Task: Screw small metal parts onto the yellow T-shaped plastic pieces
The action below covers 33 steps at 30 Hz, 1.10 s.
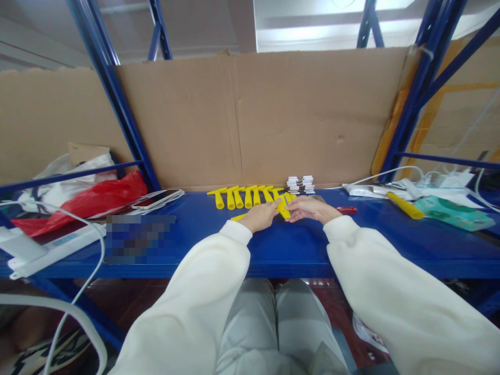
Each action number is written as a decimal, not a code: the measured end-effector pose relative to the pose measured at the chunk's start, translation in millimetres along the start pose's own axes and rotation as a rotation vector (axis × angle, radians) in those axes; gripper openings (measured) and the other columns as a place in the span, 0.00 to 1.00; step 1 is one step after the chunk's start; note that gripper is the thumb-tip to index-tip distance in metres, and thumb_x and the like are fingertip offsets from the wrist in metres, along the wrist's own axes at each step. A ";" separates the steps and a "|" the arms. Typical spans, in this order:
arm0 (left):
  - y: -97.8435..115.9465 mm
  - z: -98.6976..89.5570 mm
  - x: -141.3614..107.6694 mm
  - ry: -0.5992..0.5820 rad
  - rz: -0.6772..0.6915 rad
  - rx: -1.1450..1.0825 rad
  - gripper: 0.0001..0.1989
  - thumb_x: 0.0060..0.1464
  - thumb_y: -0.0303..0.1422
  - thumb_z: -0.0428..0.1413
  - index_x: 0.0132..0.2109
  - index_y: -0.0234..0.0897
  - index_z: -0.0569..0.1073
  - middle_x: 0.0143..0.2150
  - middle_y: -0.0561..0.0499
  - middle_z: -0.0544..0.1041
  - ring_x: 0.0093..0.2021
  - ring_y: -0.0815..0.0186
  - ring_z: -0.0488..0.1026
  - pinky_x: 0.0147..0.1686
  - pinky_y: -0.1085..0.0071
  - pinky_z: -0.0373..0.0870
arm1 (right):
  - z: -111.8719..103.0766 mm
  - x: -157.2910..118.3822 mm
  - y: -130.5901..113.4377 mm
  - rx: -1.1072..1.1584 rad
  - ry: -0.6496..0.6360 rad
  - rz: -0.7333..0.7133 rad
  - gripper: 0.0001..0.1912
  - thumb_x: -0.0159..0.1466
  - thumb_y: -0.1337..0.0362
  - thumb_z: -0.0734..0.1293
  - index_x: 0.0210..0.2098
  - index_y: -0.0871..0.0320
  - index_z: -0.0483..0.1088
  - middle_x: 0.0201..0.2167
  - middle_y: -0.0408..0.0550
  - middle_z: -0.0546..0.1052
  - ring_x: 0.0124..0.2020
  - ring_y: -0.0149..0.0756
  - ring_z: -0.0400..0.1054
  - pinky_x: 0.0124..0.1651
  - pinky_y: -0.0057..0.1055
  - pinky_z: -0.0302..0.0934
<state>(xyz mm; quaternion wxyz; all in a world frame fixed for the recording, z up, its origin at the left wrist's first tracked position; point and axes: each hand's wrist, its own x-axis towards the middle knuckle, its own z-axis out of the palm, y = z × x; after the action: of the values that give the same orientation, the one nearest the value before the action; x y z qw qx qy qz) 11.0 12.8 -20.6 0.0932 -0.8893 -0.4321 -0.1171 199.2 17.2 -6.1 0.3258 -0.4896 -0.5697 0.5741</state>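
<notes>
Between my two hands is a yellow plastic T-shaped piece point(283, 208) with a tubular handle, held near the middle of the blue shelf. My left hand point(260, 216) grips it from the left, fingers closed around its edge. From the other side, my right hand point(307, 209) pinches it with thumb and fingers. Just behind my hands several more yellow T-shaped pieces point(248, 199) lie in a row, tube ends toward me. Part of another yellow piece point(238, 217) shows beside my left hand. A stack of small white and dark pieces point(300, 185) sits behind my right hand.
A red-handled object point(347, 210) lies right of my right hand. Farther right are a yellow tube point(405, 205) and a green packet point(455, 212). At left lie a phone point(158, 199), a red bag point(101, 195) and a white power strip point(58, 252). Cardboard point(273, 120) walls the back.
</notes>
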 end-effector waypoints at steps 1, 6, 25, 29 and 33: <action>0.1 -0.3 -0.2 0.002 0.005 0.003 0.25 0.67 0.35 0.45 0.68 0.37 0.58 0.61 0.38 0.73 0.56 0.55 0.74 0.52 0.64 0.69 | 0.4 -0.7 -0.6 0.003 0.000 0.001 0.03 0.61 0.73 0.68 0.35 0.62 0.72 0.21 0.47 0.78 0.24 0.33 0.75 0.34 0.28 0.73; 1.6 -5.8 -0.1 0.025 -0.044 -0.031 0.25 0.66 0.35 0.46 0.67 0.37 0.61 0.59 0.38 0.74 0.56 0.54 0.74 0.51 0.62 0.70 | -11.7 1.0 -5.1 -0.035 0.062 -0.051 0.03 0.62 0.67 0.69 0.36 0.61 0.71 0.27 0.50 0.80 0.27 0.34 0.76 0.37 0.31 0.73; 11.1 -43.7 5.2 0.128 -0.485 -1.356 0.14 0.60 0.20 0.49 0.28 0.38 0.59 0.18 0.62 0.60 0.13 0.78 0.54 0.14 0.79 0.51 | -72.0 10.6 9.5 -1.120 0.763 0.141 0.13 0.60 0.67 0.63 0.39 0.55 0.79 0.46 0.55 0.79 0.54 0.49 0.69 0.57 0.47 0.57; 12.5 -41.3 5.4 0.042 -0.536 -1.338 0.15 0.59 0.19 0.49 0.26 0.38 0.58 0.18 0.60 0.60 0.13 0.78 0.54 0.14 0.79 0.50 | -70.4 9.8 10.3 -1.173 0.749 0.147 0.14 0.61 0.69 0.62 0.39 0.56 0.79 0.46 0.55 0.79 0.54 0.47 0.69 0.57 0.46 0.55; 9.5 -35.3 7.4 -0.035 -0.550 -1.295 0.13 0.60 0.20 0.49 0.28 0.37 0.60 0.18 0.60 0.61 0.13 0.78 0.54 0.14 0.79 0.49 | -67.9 10.5 10.7 -1.232 0.738 0.135 0.14 0.62 0.70 0.61 0.37 0.57 0.79 0.46 0.56 0.79 0.54 0.47 0.68 0.57 0.46 0.54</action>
<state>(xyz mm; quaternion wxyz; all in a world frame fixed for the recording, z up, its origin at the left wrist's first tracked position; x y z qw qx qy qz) 18.4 3.1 14.6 -0.4952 -0.6262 -0.4859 -0.3558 261.3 48.2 -9.8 0.1256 -0.7806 -0.6113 -0.0356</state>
